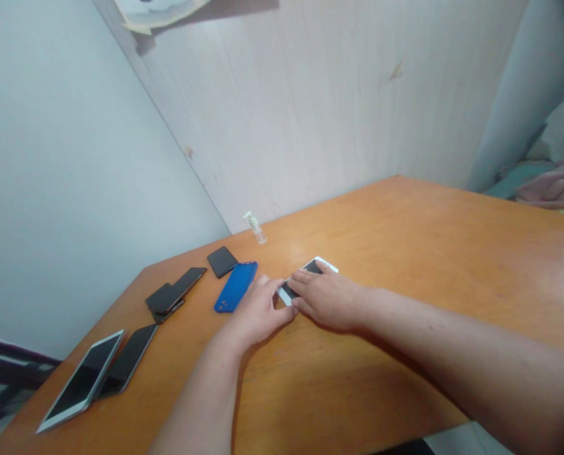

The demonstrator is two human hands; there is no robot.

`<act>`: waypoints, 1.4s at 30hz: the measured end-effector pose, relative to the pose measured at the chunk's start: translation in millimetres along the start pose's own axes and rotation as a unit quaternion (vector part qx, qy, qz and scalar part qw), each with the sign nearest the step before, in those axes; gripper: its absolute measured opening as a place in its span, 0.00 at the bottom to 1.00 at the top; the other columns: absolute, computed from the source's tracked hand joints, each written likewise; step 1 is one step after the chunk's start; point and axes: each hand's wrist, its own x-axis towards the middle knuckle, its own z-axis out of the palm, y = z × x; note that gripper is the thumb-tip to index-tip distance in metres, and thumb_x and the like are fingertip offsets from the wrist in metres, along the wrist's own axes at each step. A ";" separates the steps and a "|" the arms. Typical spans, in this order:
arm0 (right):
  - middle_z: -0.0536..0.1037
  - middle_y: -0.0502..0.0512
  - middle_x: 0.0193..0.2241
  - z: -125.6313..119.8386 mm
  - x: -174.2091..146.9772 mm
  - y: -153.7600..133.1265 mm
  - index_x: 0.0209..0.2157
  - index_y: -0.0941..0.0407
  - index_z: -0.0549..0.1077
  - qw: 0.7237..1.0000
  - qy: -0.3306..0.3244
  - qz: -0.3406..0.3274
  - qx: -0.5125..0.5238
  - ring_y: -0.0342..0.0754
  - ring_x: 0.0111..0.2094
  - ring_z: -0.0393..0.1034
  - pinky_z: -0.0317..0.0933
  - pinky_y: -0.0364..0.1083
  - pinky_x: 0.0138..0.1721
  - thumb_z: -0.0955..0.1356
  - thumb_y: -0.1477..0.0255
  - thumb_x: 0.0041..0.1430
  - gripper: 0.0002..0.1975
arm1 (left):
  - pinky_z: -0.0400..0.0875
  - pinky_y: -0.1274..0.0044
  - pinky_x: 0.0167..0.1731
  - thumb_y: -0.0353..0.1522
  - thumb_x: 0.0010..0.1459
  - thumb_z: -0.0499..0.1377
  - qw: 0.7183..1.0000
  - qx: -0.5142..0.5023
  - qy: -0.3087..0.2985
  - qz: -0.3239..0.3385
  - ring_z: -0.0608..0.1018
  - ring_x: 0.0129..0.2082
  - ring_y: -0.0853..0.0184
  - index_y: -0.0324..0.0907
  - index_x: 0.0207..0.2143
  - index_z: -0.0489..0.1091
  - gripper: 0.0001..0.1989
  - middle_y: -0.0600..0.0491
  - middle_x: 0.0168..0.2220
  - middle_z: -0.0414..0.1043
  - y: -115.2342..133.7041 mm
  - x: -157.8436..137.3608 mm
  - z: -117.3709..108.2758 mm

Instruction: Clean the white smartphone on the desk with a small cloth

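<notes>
A white smartphone with a dark screen (pixel 313 266) lies on the table in front of me, partly hidden under my hands. My left hand (pixel 263 309) pinches its near left end, with the thumb and fingers on either side of the corner. Across the screen rests my right hand (pixel 328 294), its fingers stretched out and lying flat. Just left of my left hand is a blue phone case (pixel 237 285), partly covered by that hand.
Behind the case lie a small black flat device (pixel 222 261) and a clear pump bottle (pixel 258 232). Dark phones (pixel 187 287) overlap at the left. Nearer, a white tablet (pixel 83 379) leans over a black phone (pixel 129 361). A pale wall (pixel 310 126) borders the wooden table (pixel 428 253).
</notes>
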 end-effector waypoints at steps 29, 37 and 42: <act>0.71 0.66 0.58 1.5 3.5 -1.6 0.57 0.59 0.69 0.996 -0.010 -0.012 0.085 0.59 0.57 0.65 0.41 0.60 0.62 0.53 0.58 0.72 0.26 | 0.68 0.68 0.49 0.35 0.50 0.63 0.999 -0.029 0.032 -0.015 0.73 0.50 0.56 0.45 0.51 0.66 0.24 0.48 0.48 0.71 -4.7 -2.3 7.7; 0.74 0.66 0.54 -5.6 0.7 -3.6 0.51 0.58 0.73 0.996 -0.021 -0.029 0.087 0.59 0.55 0.68 0.43 0.61 0.61 0.53 0.60 0.72 0.25 | 0.68 0.67 0.50 0.38 0.49 0.64 0.998 -0.041 0.033 -0.027 0.73 0.51 0.54 0.44 0.54 0.63 0.29 0.45 0.50 0.71 -6.8 -3.3 9.1; 0.74 0.64 0.54 -8.4 -3.4 -4.8 0.51 0.56 0.73 0.994 -0.017 -0.023 0.109 0.58 0.54 0.68 0.43 0.62 0.62 0.54 0.60 0.72 0.24 | 0.67 0.67 0.52 0.38 0.48 0.65 0.997 -0.051 0.047 -0.016 0.73 0.52 0.54 0.44 0.56 0.62 0.32 0.45 0.52 0.70 -10.4 -3.9 11.1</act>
